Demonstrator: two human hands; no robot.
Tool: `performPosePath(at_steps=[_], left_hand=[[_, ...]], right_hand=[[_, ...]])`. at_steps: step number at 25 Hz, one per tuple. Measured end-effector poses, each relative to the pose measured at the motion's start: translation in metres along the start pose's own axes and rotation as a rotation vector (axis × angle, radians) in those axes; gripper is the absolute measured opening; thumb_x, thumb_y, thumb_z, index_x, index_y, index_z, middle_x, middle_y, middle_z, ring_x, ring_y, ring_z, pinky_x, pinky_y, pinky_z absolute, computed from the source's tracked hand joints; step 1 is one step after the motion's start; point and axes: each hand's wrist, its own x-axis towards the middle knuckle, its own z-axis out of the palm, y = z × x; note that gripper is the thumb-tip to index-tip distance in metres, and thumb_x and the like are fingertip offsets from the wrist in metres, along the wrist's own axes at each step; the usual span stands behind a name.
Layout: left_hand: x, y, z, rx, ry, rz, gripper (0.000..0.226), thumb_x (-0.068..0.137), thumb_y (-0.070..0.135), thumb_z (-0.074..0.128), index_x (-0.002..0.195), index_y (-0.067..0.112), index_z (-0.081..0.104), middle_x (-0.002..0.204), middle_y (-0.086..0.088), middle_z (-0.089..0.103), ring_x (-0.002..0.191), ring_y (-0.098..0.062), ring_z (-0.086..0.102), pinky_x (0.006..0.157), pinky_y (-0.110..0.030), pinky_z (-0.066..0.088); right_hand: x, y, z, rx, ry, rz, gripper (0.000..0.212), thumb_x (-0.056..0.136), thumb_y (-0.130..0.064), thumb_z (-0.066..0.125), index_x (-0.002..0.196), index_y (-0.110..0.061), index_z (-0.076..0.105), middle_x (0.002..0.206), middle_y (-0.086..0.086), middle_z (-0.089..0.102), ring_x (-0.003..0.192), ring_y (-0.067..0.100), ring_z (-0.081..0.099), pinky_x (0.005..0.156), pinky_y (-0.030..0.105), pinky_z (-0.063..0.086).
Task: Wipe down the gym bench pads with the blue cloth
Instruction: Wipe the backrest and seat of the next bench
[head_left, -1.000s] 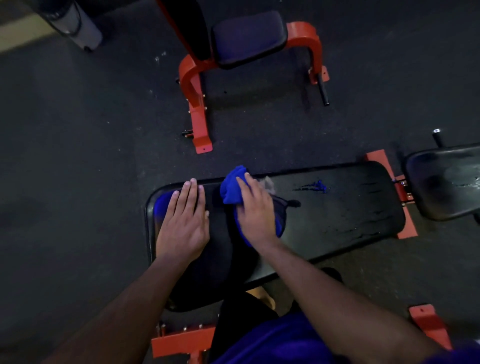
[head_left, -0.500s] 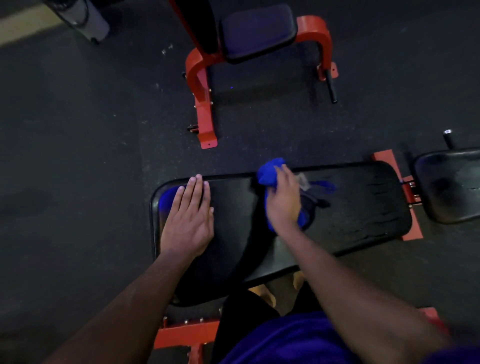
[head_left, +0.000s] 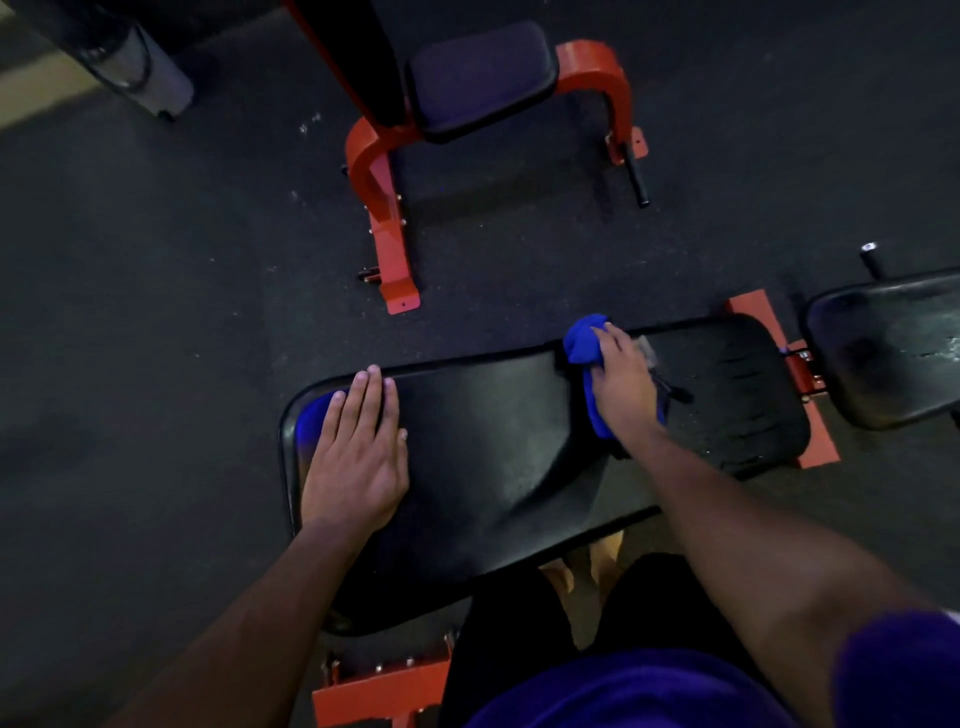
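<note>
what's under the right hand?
The blue cloth, bunched and pressed onto the long bench pad by the right hand. Cloth shows past the fingertips and along the hand's left edge; its middle and the pad beneath are covered.

No readable text

I can read no words, labels, brands or numbers anywhere, not on the pad (head_left: 519, 457) nor on the cloth (head_left: 584, 345).

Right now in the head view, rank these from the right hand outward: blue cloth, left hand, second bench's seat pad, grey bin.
1. blue cloth, under the right hand.
2. left hand, flat on the pad's left end.
3. seat pad, across the floor ahead.
4. grey bin, far left corner.
</note>
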Motion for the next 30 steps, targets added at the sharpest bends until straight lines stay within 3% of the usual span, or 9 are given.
performPosePath(at_steps=[3,9,13,16,20,23,26,30], left_hand=[[0.0,0.0,-0.003,0.0,-0.025,0.007,0.062,0.104,0.03,0.024,0.154,-0.004,0.035,0.164,-0.022,0.028,0.155,-0.032,0.024,0.126,-0.049,0.017],[0.002,0.034,-0.017,-0.015,0.069,0.086,0.061,0.103,0.03,0.032,0.155,-0.002,0.036,0.164,-0.021,0.03,0.153,-0.033,0.027,0.127,-0.05,0.011],[0.009,0.144,0.0,-0.102,-0.009,0.246,0.061,0.103,0.032,0.036,0.156,0.002,0.034,0.165,-0.016,0.029,0.153,-0.028,0.027,0.126,-0.044,0.008],[0.023,0.213,0.032,-0.111,-0.103,0.241,0.06,0.103,0.032,0.032,0.153,0.0,0.04,0.162,-0.018,0.035,0.151,-0.03,0.034,0.124,-0.044,0.015],[0.034,0.237,0.054,-0.023,-0.197,0.145,0.064,0.103,0.035,0.029,0.155,-0.003,0.034,0.165,-0.021,0.028,0.154,-0.031,0.025,0.126,-0.047,0.012],[0.032,0.243,0.059,0.029,-0.196,0.138,0.065,0.105,0.036,0.027,0.159,-0.001,0.025,0.168,-0.02,0.018,0.157,-0.029,0.016,0.128,-0.048,0.009],[0.037,0.246,0.064,0.061,-0.221,0.122,0.067,0.105,0.038,0.025,0.16,0.001,0.019,0.17,-0.018,0.012,0.158,-0.029,0.011,0.128,-0.048,0.004],[0.036,0.246,0.065,0.057,-0.241,0.12,0.066,0.107,0.039,0.021,0.161,0.002,0.012,0.17,-0.017,0.006,0.159,-0.027,0.004,0.128,-0.047,0.0]], right_hand=[[0.011,0.008,-0.041,0.026,0.01,-0.022,0.056,0.085,0.003,0.054,0.14,-0.009,0.051,0.148,0.009,0.045,0.128,0.034,0.049,0.11,0.042,0.038],[-0.079,0.027,-0.081,0.234,0.219,0.018,0.062,0.084,0.009,0.058,0.141,-0.013,0.051,0.148,0.003,0.045,0.135,0.02,0.045,0.113,0.02,0.026],[-0.122,0.067,-0.07,0.21,0.195,0.089,0.063,0.084,0.006,0.06,0.143,-0.013,0.05,0.151,0.004,0.041,0.138,0.026,0.041,0.118,0.034,0.029],[-0.127,0.08,-0.045,0.098,0.106,0.048,0.07,0.087,0.001,0.06,0.15,-0.023,0.041,0.157,0.004,0.032,0.141,0.029,0.034,0.116,0.041,0.03],[-0.122,0.083,-0.005,0.001,0.0,-0.05,0.067,0.085,-0.01,0.048,0.15,-0.027,0.039,0.16,0.007,0.03,0.137,0.038,0.036,0.114,0.051,0.036],[-0.12,0.103,0.002,-0.019,-0.044,-0.098,0.068,0.08,-0.017,0.036,0.148,-0.024,0.042,0.159,0.006,0.032,0.139,0.036,0.036,0.115,0.049,0.033],[-0.096,0.145,-0.008,-0.077,0.038,-0.14,0.068,0.076,-0.005,0.051,0.142,-0.016,0.051,0.153,0.011,0.042,0.131,0.036,0.042,0.111,0.049,0.038],[-0.071,0.2,-0.023,-0.081,0.08,0.004,0.064,0.082,0.0,0.062,0.143,-0.015,0.049,0.153,0.012,0.041,0.131,0.038,0.043,0.112,0.049,0.037]])
